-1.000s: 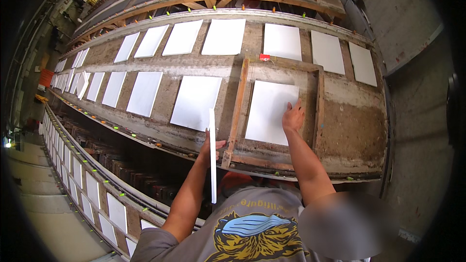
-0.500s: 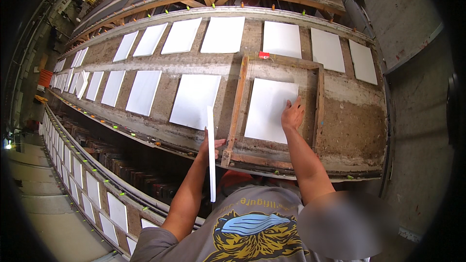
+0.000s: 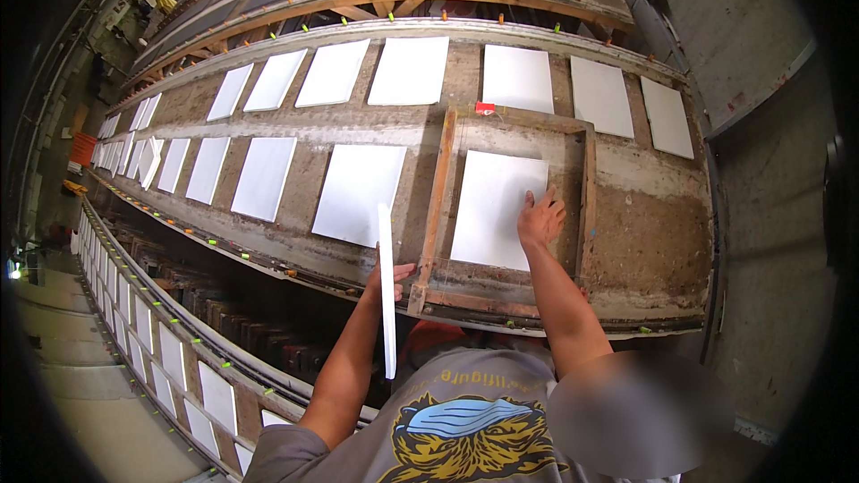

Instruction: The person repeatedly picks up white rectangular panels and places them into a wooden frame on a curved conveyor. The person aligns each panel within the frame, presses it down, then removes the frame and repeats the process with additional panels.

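Observation:
My left hand [image 3: 385,277] grips a white panel [image 3: 386,304], held upright and seen almost edge-on; part of the hand is hidden behind it. A wooden frame [image 3: 436,206] lies on the long table just right of that hand. Inside the frame a white sheet [image 3: 492,215] rests flat. At the sheet's right edge is my right hand [image 3: 541,217], fingers spread and pointing away from me, with nothing held in them. The fingertips look to be on or just over the sheet; exact contact is hard to tell.
Two rows of white sheets [image 3: 408,72] run along the table. A small red piece [image 3: 485,108] sits on the frame's far bar. To the left, a lower table [image 3: 217,394] carries more sheets. A grey wall [image 3: 761,215] stands at the right.
The view has shifted slightly, so the table sits a little lower. My right fingers are a bit more spread at the sheet's edge. The held panel has moved slightly left in the picture.

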The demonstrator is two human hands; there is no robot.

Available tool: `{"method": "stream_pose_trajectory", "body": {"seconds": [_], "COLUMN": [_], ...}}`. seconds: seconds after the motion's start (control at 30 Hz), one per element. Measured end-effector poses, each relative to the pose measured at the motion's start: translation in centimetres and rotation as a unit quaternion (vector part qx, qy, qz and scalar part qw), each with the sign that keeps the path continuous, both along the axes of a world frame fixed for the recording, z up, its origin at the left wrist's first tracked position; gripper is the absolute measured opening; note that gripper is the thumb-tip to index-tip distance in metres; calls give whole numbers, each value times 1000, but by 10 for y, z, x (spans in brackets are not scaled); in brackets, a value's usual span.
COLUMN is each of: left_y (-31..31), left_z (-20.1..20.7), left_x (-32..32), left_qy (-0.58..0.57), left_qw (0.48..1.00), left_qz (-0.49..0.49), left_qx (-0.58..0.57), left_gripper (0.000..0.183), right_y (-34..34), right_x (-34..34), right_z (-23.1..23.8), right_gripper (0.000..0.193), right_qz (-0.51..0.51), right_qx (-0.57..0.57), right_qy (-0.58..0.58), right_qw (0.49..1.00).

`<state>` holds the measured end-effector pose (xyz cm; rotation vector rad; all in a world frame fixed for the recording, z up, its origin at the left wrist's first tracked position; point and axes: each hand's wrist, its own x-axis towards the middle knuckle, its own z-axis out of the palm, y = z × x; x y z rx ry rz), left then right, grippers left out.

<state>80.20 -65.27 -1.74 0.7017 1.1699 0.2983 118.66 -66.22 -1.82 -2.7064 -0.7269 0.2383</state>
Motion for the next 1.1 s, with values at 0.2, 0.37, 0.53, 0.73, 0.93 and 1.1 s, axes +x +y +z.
{"method": "stream_pose_trajectory", "body": {"seconds": [0.2,0.37,0.53,0.73,0.93,1.1], "left_y": [0,-7,-2,-2,-14,-14], "left_z": [6,-11,9,20,-23,-26], "left_x": [6,-2,3,9,-21,-21], "left_qy": [10,29,20,34,-91,-65], "left_qw": [1000,997,1000,998,995,998], "left_qz": [0,-30,9,15,30,11], "left_qx": [-12,59,-22,-44,-34,11], "left_gripper": [130,127,125,129,77,72], "right_y": [11,45,24,-9,66,77], "right_x": [9,4,-8,-35,-8,-10], "right_z": [4,24,15,20,18,23], "right_gripper": [81,81,80,81,78,75], "right_qz": [241,364,389,452,421,403], "right_qx": [38,-70,-21,-32,-30,-49], "right_qy": [-85,-33,-78,-61,-44,-29], "right_qw": [966,928,918,889,905,913]}}
